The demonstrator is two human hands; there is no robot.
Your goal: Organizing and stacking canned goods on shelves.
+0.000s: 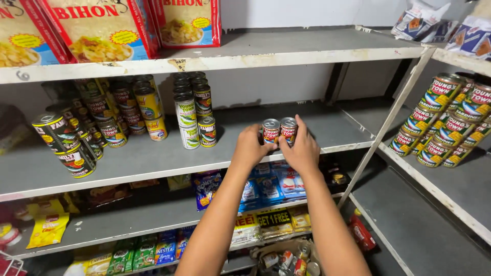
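Left hand [249,148] and right hand [304,151] grip 2 red cans [280,131] on the shelf [153,158].

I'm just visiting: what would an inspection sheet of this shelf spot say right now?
Surface: grey middle shelf, worn paint, mostly bare at its right.
Job's things: two small red-labelled cans, upright, side by side on the shelf.
Clutter: stacked cans to the left; more cans on the side rack; noodle packs above; sachets below.
Grips: left hand and right hand each closed around one can.
Cables: nothing seen.
Surroundings: pale wall behind.
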